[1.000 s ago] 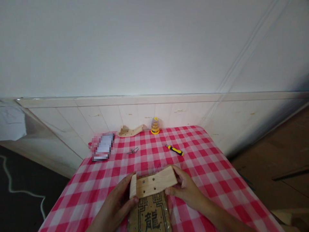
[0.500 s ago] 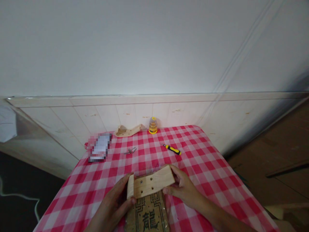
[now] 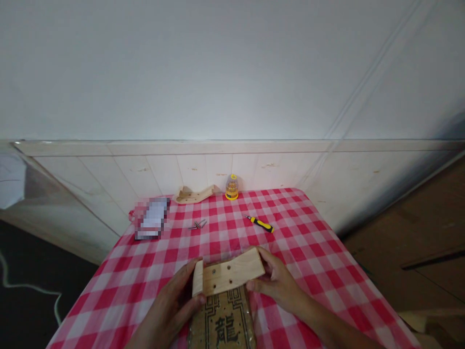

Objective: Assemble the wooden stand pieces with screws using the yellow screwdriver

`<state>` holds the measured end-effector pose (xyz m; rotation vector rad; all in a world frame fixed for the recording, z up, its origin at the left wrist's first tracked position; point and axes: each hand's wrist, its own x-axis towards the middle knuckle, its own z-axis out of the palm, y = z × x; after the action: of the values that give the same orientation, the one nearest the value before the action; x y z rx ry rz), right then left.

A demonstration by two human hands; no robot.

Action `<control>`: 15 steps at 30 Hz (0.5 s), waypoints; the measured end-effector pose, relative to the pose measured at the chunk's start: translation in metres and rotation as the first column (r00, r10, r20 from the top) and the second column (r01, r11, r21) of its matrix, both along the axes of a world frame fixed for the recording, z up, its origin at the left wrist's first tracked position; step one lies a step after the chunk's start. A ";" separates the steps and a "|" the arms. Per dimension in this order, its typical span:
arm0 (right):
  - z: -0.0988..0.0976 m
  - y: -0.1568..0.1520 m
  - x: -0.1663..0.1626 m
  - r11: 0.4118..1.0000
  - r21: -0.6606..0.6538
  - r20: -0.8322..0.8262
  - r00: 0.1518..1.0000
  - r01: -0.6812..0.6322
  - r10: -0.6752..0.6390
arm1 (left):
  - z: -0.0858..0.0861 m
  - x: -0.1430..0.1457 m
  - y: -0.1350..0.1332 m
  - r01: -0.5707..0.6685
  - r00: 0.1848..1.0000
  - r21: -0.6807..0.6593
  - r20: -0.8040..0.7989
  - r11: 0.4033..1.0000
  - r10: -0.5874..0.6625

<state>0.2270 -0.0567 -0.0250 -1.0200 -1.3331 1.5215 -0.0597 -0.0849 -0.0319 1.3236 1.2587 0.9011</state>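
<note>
A pale curved wooden piece [image 3: 232,272] with several screw holes lies across the far end of a brown board [image 3: 227,325] that bears a dark character and line patterns. My left hand [image 3: 178,295] is closed on the piece's left end, thumb at the front. Its right end is gripped by my right hand [image 3: 274,278], with the thumb underneath and fingers behind. Beyond them are a loose pile of screws [image 3: 198,225] and a yellow-and-black screwdriver [image 3: 260,224].
The table has a red-and-white checked cloth [image 3: 308,252]. Against the panelled wall [image 3: 276,169] stand a second curved wooden piece [image 3: 196,195] and a yellow-capped clear case [image 3: 231,188]. At the left edge lies a blurred-out phone-like object [image 3: 152,218].
The view has shifted slightly. Both hands keep their hold on the wooden piece, which rests in nearly the same place on the board.
</note>
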 end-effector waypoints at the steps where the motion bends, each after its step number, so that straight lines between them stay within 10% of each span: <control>1: 0.000 0.000 0.000 1.000 0.002 0.004 1.000 0.000 0.000 | -0.001 0.000 0.000 0.007 1.000 0.002 -0.004 1.000 -0.007; 15: 0.001 0.000 0.000 1.000 0.004 -0.019 1.000 -0.013 0.013 | -0.007 -0.006 0.001 0.061 0.998 0.020 -0.032 0.998 -0.061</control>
<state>0.2272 -0.0569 -0.0236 -0.9944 -1.3314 1.5337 -0.0659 -0.0840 -0.0387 1.3907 1.2294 0.8557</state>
